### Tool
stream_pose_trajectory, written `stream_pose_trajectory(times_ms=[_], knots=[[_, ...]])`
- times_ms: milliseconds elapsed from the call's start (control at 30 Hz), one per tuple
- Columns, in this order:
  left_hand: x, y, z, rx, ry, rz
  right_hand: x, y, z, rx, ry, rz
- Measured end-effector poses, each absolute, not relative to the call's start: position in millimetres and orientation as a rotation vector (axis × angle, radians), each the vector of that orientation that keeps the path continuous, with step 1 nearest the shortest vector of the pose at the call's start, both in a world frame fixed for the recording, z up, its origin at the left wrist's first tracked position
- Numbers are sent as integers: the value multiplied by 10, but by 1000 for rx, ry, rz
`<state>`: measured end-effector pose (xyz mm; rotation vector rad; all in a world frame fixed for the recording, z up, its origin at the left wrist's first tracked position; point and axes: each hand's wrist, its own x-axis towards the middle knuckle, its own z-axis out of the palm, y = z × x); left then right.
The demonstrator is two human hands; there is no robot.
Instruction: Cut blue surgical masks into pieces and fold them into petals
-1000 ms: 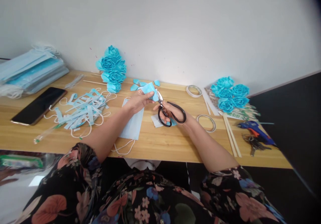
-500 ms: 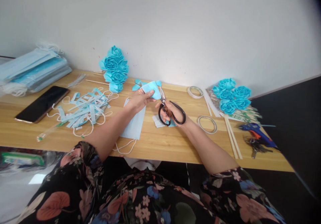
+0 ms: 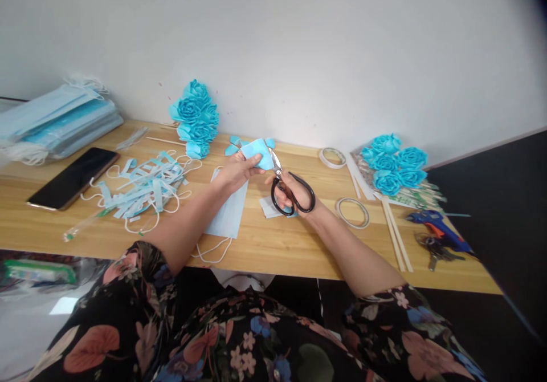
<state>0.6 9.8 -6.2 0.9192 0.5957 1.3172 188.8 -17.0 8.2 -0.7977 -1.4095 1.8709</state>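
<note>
My left hand (image 3: 237, 172) pinches a small folded piece of light blue mask fabric (image 3: 258, 153) above the wooden table (image 3: 265, 239). My right hand (image 3: 294, 192) has its fingers through the black handles of a pair of scissors (image 3: 287, 188), and the blades meet the right edge of the blue piece. Under my left wrist lies a flat blue face mask (image 3: 228, 214) with white ear loops. A small pale scrap (image 3: 268, 206) lies on the table beneath the scissors.
Blue fabric roses stand against the wall (image 3: 195, 118) and lie at the right (image 3: 395, 165). Cut mask strips (image 3: 143, 187), a phone (image 3: 72, 178), stacked masks (image 3: 55, 121), two tape rolls (image 3: 351, 211), wooden sticks (image 3: 395, 234), a glue gun (image 3: 438, 225) and keys (image 3: 431, 246) lie around.
Both hands have stayed together over the table. The blue piece has turned slightly in my left fingers, and the scissors' handles have drawn a little closer together.
</note>
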Motion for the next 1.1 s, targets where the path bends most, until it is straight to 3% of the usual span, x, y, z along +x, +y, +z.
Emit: stream_pose_trajectory(times_ms=[1100], knots=[[-55, 101, -5, 771, 625, 1300, 1984, -112, 60, -770, -1628, 1819]])
